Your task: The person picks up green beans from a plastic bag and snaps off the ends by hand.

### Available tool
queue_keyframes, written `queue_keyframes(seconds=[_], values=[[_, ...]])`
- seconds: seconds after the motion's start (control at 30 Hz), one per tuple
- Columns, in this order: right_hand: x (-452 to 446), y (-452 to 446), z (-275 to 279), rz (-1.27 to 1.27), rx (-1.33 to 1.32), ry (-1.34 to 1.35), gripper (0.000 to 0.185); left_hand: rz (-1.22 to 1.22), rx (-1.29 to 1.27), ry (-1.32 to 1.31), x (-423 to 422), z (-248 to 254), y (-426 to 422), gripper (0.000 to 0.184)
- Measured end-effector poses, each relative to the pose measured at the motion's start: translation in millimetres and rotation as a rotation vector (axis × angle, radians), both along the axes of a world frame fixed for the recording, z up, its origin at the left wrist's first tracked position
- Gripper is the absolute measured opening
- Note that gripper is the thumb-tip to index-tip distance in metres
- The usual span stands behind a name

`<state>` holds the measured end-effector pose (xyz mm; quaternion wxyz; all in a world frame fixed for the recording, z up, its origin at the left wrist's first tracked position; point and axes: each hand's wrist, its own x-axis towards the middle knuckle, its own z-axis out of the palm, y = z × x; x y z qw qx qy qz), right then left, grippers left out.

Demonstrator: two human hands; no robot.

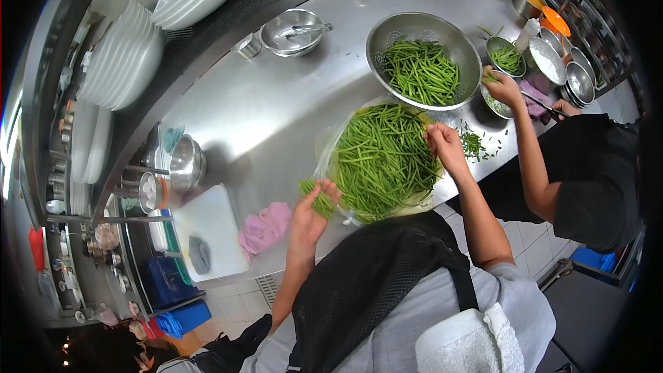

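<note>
My left hand (314, 206) is closed around a small bunch of green beans (319, 200) at the near left side of a clear plastic bag (330, 152). A large heap of green beans (387, 159) fills the opened bag on the steel counter. At the heap's right edge, my right hand (445, 146) has its thumb and fingers pinched together; what they hold is too small to make out. Just beyond the bag stands a perforated steel colander (376, 62) with more green beans inside. Short cut bean pieces (475, 145) lie scattered right of my right hand.
To the right, a co-worker's hand (504, 88) holds beans over a bowl (492, 107); their other hand grips a dark-handled tool. A cutting board (207, 228) and pink cloth (264, 226) lie left. A steel bowl (269, 38) holds tongs. Plates (124, 62) fill the upper-left shelf.
</note>
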<state>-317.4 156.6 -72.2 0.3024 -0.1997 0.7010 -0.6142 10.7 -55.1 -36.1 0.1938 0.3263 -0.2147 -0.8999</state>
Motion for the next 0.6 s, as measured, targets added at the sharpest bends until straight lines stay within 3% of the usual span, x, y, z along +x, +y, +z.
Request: queue_keyframes(seconds=[0.03,0.07,0.13,0.17,0.23,0.27,0.37,0.5,0.6], values=[[-6.1,4.7,-2.8,0.056,0.181,0.247,0.026,0.004,-0.016,0.017,-1.3,-1.4,-0.3,0.016],[-4.9,9.8,-7.9,0.055,0.182,0.249,0.026,0.007,-0.033,0.036,-3.5,-2.5,-0.2,0.017],[12.1,20.1,-0.1,-0.061,0.556,1.324,0.031,-0.024,-0.074,0.048,-7.7,4.2,3.3,0.016],[16.3,18.8,6.6,-0.066,0.555,1.325,0.031,-0.051,-0.119,0.063,-10.4,8.7,4.2,0.016],[29.1,7.4,21.1,0.064,0.354,0.847,0.03,-0.055,-0.141,0.074,-13.7,14.0,7.4,0.017],[36.6,1.1,22.0,0.095,0.271,0.821,0.03,-0.062,-0.156,0.082,-14.4,15.3,10.4,0.017],[67.4,-21.4,66.9,0.391,0.067,0.382,0.034,-0.044,-0.213,0.084,-18.8,17.1,17.3,0.021],[103.9,-47.1,84.1,0.698,-0.115,0.122,0.034,-0.054,-0.259,0.054,-24.3,29.0,25.4,0.019],[116.0,-60.7,84.8,0.836,-0.087,0.092,0.029,-0.065,-0.304,0.055,-23.9,31.9,30.3,0.016]])
